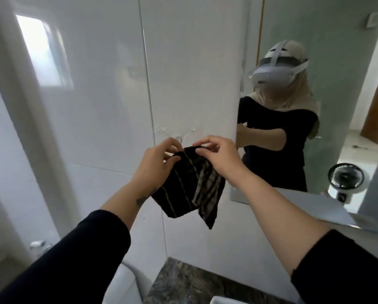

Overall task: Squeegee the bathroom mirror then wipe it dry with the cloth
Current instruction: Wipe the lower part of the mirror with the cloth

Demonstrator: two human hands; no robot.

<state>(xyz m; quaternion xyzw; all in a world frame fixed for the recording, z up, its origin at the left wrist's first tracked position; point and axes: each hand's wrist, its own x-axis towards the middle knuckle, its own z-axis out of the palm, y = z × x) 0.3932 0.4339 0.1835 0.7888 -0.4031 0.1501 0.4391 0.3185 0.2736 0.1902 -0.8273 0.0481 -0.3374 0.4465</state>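
A black cloth (188, 189) with pale stripes hangs in front of the white tiled wall, held up by both hands at its top edge. My left hand (155, 163) pinches its upper left corner. My right hand (218, 156) pinches the top edge just to the right. The bathroom mirror (328, 51) fills the upper right and reflects a person in a black top wearing a headset. The cloth is left of the mirror's edge and does not touch the glass. No squeegee is in view.
Clear wall hooks (174, 132) stick to the tile just behind my fingers. A dark stone counter (183, 281) lies below, with a white basin edge (223, 300) and a white fixture (126, 281). A small black fan (346, 176) shows in the mirror.
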